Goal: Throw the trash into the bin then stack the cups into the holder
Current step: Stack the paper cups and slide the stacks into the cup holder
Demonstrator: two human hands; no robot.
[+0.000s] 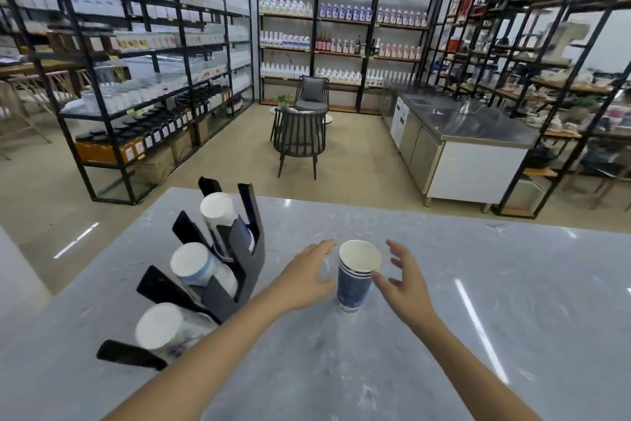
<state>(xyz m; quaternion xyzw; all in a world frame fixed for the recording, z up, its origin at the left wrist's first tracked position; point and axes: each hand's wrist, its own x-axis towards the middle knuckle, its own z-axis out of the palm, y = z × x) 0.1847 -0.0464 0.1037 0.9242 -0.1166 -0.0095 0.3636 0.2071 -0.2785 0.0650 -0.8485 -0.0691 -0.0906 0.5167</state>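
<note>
On the grey marble counter [444,284], just right of the black holder [249,260], stands a short stack of paper cups [355,275], upright and mouth up. It looks light and easily crushed, so a gentle hold around the blue wall below the rims seems best. The left hand [307,279] and right hand [406,287] flank it, fingers spread wide, holding nothing.
</note>
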